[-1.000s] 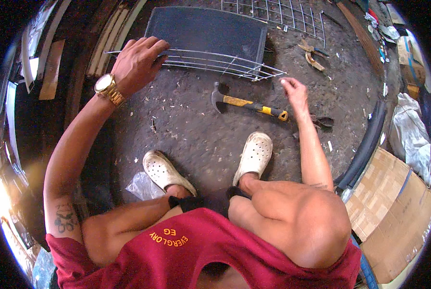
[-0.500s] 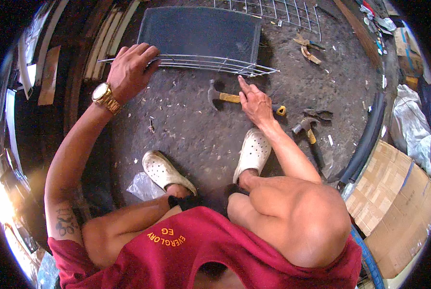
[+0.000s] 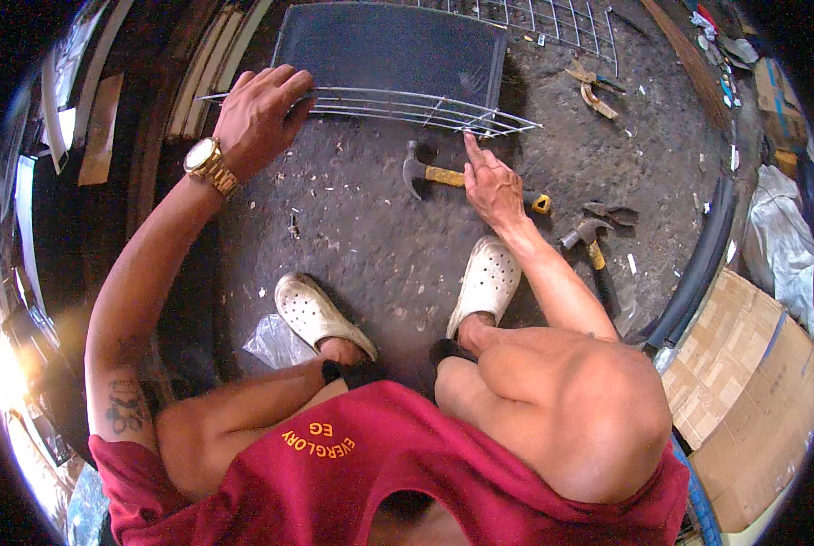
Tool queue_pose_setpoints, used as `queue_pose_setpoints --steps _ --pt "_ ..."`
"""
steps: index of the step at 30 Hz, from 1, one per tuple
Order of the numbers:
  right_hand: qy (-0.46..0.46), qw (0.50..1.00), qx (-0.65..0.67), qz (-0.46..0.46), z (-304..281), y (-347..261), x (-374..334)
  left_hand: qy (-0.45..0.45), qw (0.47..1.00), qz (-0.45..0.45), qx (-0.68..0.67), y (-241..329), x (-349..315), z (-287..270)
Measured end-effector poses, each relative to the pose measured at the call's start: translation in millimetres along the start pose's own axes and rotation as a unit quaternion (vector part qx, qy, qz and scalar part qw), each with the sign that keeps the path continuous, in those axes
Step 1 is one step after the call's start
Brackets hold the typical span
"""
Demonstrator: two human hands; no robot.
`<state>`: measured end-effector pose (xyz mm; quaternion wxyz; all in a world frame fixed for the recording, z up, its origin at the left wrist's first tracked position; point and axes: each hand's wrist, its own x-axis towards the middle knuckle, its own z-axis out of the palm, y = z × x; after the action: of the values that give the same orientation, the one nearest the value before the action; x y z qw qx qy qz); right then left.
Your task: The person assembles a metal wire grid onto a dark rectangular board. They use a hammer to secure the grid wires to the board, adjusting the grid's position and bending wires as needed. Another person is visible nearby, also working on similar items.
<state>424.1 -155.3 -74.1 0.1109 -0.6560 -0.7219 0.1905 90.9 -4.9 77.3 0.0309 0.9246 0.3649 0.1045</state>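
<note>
A thin silver wire grid, seen nearly edge-on, spans between my hands above the floor. My left hand is closed over its left part, with a gold watch on the wrist. My right hand has its index finger stretched out, the tip at the grid's lower right edge, while the other fingers curl loosely with nothing visible in them. Below that hand lies a claw hammer with a yellow and black handle, partly hidden by it. Behind the wire grid is a dark rectangular panel with a thin frame.
Another hammer lies right of my right forearm. Pliers lie at the far right, near a second wire grid. Flattened cardboard and a black tube line the right side. Wooden boards stand left.
The whole view has shifted slightly. My hands keep nearly the same places on the wire grid, with the right index fingertip still at its edge.
</note>
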Motion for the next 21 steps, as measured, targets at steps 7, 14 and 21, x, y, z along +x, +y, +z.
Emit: queue_pose_setpoints --steps 7,14,21 --pt "-0.047 0.997 -0.06 0.015 1 -6 2 -0.002 1.0 0.001 0.012 -4 2 4" --pt "-0.05 0.996 -0.069 0.026 -2 -13 4 0.019 1.0 0.01 0.013 -7 4 7" --pt "-0.037 0.998 -0.046 0.015 -10 -13 3 0.002 1.0 0.006 0.022 -7 3 7"
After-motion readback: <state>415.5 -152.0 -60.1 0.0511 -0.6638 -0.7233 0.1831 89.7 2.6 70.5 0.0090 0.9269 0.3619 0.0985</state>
